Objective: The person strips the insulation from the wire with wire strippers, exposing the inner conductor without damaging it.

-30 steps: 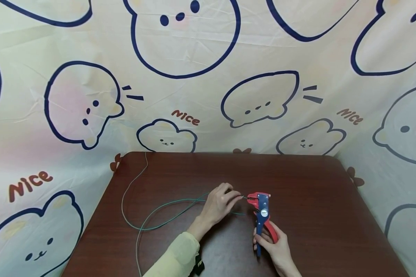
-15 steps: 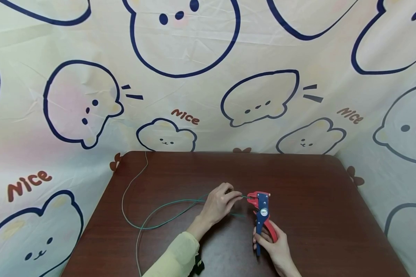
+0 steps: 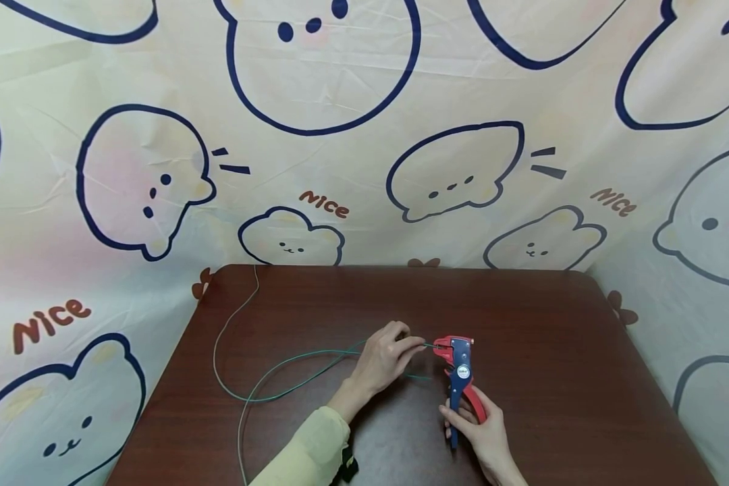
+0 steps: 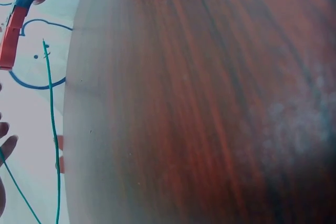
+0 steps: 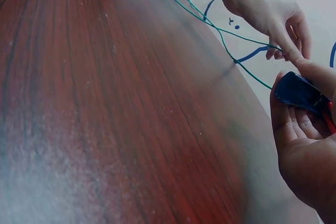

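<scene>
In the head view my right hand holds a wire stripper with a blue body and red jaw and handle. Its thumb stretches across the blue handle, while fingers show behind it. My left hand pinches a thin green wire between thumb and fingertips. A short length of that wire runs from the pinch to the stripper's red jaw; how deep it sits cannot be made out. Another wire end sticks out below the left hand. In the right wrist view the blue handle lies across the fingers.
The wire loops over the left half of the brown table, crossing itself and running off the far and near edges. Behind the table hangs a pale cloth printed with cartoon bears. A dark object shows under the left sleeve.
Slightly more wire shows between the left hand and the stripper than a second ago. The right thumb has shifted up and left on the blue handle. Otherwise both hands stay nearly in place.
</scene>
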A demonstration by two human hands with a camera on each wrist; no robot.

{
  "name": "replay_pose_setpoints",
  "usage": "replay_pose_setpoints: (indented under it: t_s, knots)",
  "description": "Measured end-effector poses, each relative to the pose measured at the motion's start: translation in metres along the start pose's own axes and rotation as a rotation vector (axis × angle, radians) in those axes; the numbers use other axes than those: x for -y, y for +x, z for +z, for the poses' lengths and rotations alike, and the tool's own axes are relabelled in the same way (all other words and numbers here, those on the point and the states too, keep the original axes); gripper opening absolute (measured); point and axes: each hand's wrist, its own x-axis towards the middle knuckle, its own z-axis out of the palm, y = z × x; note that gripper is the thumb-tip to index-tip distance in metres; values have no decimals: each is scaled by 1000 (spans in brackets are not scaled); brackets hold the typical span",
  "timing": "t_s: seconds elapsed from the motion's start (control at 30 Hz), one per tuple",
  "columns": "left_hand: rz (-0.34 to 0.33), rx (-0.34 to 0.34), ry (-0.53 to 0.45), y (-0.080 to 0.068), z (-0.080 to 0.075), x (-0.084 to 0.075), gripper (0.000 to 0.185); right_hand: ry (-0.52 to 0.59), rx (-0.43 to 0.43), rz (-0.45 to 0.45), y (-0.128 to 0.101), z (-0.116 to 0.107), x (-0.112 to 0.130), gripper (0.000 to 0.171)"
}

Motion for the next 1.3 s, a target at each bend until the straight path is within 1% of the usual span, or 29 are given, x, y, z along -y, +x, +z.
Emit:
replay_pose_setpoints:
  t_s: [0.17,0.33,0.4,0.57,0.67,0.87,1.1,1.3]
  knots:
    - [-1,-2,-3,-1,0,0,12,-9,7,-31,1,0,-1,53]
    - [0,-13,-10,-2,1,0,12,-46,26,-61,1,-2,-2,41]
    - [4,-16,-7,-2,2,1,12,-65,33,-57,2,-3,-3,36]
    - [10,-14,5,-2,2,1,13,-113,21,-26,5,-6,-3,30]
    - [11,-15,9,-3,2,1,14,-115,24,-26,6,-7,-4,29]
    - [16,-12,15,-3,2,1,16,-73,41,-36,5,-6,-5,27]
    - [23,-11,34,-3,2,2,18,-79,10,29,5,-3,0,34]
    - [33,-21,34,-4,3,3,18,-77,20,26,5,-4,1,27]
